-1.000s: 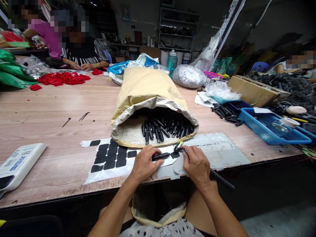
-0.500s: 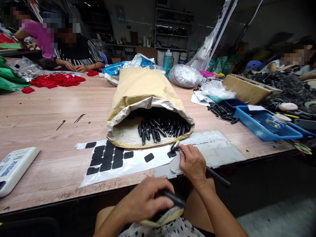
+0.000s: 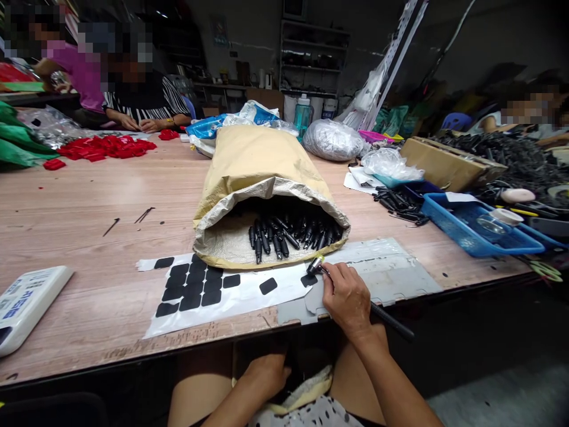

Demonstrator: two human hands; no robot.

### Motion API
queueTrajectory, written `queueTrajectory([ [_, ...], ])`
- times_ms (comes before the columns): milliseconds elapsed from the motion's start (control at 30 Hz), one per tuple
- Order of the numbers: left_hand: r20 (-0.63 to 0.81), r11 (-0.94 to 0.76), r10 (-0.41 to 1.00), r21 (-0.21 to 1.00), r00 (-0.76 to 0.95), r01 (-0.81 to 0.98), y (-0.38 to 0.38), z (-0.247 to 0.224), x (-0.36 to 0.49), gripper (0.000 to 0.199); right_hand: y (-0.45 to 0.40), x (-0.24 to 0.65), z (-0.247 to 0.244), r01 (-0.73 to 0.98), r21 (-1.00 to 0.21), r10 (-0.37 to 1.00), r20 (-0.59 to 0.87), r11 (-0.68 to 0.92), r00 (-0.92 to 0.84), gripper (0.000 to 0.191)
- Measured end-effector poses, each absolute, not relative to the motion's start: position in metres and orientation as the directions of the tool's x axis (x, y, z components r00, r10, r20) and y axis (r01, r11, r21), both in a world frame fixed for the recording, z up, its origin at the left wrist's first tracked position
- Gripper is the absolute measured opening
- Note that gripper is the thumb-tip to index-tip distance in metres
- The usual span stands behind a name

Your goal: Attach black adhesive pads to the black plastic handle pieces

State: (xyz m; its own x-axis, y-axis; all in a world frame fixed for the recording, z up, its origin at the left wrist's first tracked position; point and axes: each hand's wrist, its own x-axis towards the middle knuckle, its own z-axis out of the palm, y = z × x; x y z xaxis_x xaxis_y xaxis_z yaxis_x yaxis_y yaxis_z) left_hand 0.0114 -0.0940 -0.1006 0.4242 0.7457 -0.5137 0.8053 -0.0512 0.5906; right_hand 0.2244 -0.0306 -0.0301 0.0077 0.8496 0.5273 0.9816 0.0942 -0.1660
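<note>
My right hand (image 3: 349,296) is closed around a small hammer (image 3: 315,265) with a silver head and a long black handle. Its head rests over the white backing sheet (image 3: 249,305), near the table's front edge. Several black rounded-square stickers (image 3: 194,290) lie on that sheet. Below the table edge, my left hand (image 3: 269,373) reaches into an open sack (image 3: 306,391) on my lap; its fingers are hidden in the dark. A large tan sack (image 3: 267,151) lies on the table, its mouth toward me, with many black pen-like metal-tipped parts (image 3: 284,234) inside.
A white electronic device (image 3: 35,302) stands at left. Red pieces (image 3: 104,146) are heaped before a co-worker in a striped top (image 3: 144,101). On the right are a blue basket (image 3: 478,228), a cardboard box (image 3: 448,163) and piled black parts (image 3: 528,160). A grey board (image 3: 386,270) lines the front edge.
My left hand, which held a black cylindrical part above my lap, has moved down into the lap sack. My right hand stays in place with the hammer.
</note>
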Motion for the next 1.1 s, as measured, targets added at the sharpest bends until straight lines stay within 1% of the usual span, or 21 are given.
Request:
queueTrajectory([
  [67, -0.484, -0.145, 0.705, 0.617, 0.519, 0.773, -0.091, -0.06, 0.011, 0.033, -0.031, 0.224, -0.03, 0.982, -0.162, 0.85, 0.527, 0.092, 0.008, 0.024],
  [100, -0.454, -0.179, 0.667, 0.673, 0.591, 0.718, -0.087, -0.037, 0.01, 0.027, -0.031, 0.224, -0.03, 0.983, -0.162, 0.849, 0.528, 0.091, 0.008, 0.024],
  [133, -0.411, -0.174, 0.635, 0.749, 0.654, 0.639, -0.08, -0.015, 0.008, 0.025, -0.031, 0.224, -0.03, 0.983, -0.163, 0.848, 0.53, 0.089, 0.011, 0.024],
  [167, -0.354, -0.157, 0.645, 0.806, 0.678, 0.571, -0.07, 0.004, 0.006, 0.027, -0.031, 0.224, -0.03, 0.982, -0.165, 0.847, 0.532, 0.089, 0.013, 0.024],
  [200, -0.29, -0.142, 0.709, 0.833, 0.642, 0.534, -0.058, 0.02, 0.003, 0.031, -0.031, 0.224, -0.03, 0.982, -0.168, 0.845, 0.535, 0.089, 0.015, 0.024],
  [233, -0.217, -0.14, 0.806, 0.834, 0.55, 0.534, -0.044, 0.032, 0.001, 0.035, -0.031, 0.223, -0.03, 0.981, -0.171, 0.843, 0.538, 0.091, 0.016, 0.025],
  [300, -0.05, -0.133, 0.965, 0.758, 0.259, 0.639, -0.013, 0.041, -0.005, 0.035, -0.031, 0.223, -0.03, 0.98, -0.174, 0.839, 0.544, 0.096, 0.015, 0.025],
  [367, 0.096, -0.06, 0.995, 0.618, 0.0, 0.784, 0.018, 0.037, -0.009, 0.027, -0.031, 0.223, -0.03, 0.979, -0.175, 0.836, 0.549, 0.1, 0.013, 0.025],
  [400, 0.131, -0.007, 0.988, 0.546, -0.077, 0.838, 0.031, 0.032, -0.01, 0.024, -0.031, 0.224, -0.03, 0.979, -0.175, 0.835, 0.55, 0.1, 0.013, 0.024],
  [467, 0.116, 0.088, 0.981, 0.432, -0.152, 0.897, 0.05, 0.021, -0.011, 0.023, -0.03, 0.224, -0.03, 0.98, -0.174, 0.833, 0.552, 0.1, 0.013, 0.024],
  [567, 0.028, 0.155, 0.984, 0.357, -0.177, 0.921, 0.06, 0.014, -0.013, 0.024, -0.03, 0.224, -0.03, 0.979, -0.175, 0.835, 0.551, 0.1, 0.013, 0.024],
  [633, 0.015, 0.154, 0.985, 0.366, -0.171, 0.918, 0.056, 0.015, -0.018, 0.021, -0.03, 0.223, -0.03, 0.979, -0.178, 0.836, 0.548, 0.1, 0.014, 0.024],
  [700, 0.076, 0.091, 0.988, 0.418, -0.134, 0.904, 0.047, 0.019, -0.023, 0.019, -0.03, 0.223, -0.029, 0.978, -0.181, 0.838, 0.545, 0.103, 0.013, 0.024],
  [733, 0.121, 0.029, 0.988, 0.458, -0.095, 0.888, 0.042, 0.021, -0.025, 0.017, -0.03, 0.223, -0.029, 0.978, -0.182, 0.839, 0.544, 0.104, 0.012, 0.024],
  [800, 0.185, -0.148, 0.981, 0.544, 0.054, 0.826, 0.03, 0.024, -0.027, 0.015, -0.03, 0.223, -0.029, 0.977, -0.185, 0.841, 0.54, 0.104, 0.013, 0.024],
  [867, 0.187, -0.306, 0.952, 0.61, 0.243, 0.731, 0.019, 0.022, -0.026, 0.012, -0.03, 0.224, -0.029, 0.978, -0.185, 0.842, 0.539, 0.1, 0.016, 0.024],
  [900, 0.174, -0.355, 0.932, 0.629, 0.319, 0.692, 0.015, 0.02, -0.024, 0.011, -0.03, 0.224, -0.03, 0.978, -0.183, 0.841, 0.54, 0.099, 0.016, 0.025],
  [967, 0.155, -0.396, 0.905, 0.644, 0.396, 0.655, 0.009, 0.013, -0.02, 0.009, -0.03, 0.224, -0.03, 0.978, -0.181, 0.838, 0.546, 0.103, 0.013, 0.025],
  [1100, 0.174, -0.399, 0.903, 0.676, 0.392, 0.619, 0.005, -0.002, -0.014, 0.012, -0.031, 0.223, -0.03, 0.978, -0.177, 0.832, 0.554, 0.115, 0.002, 0.026],
])
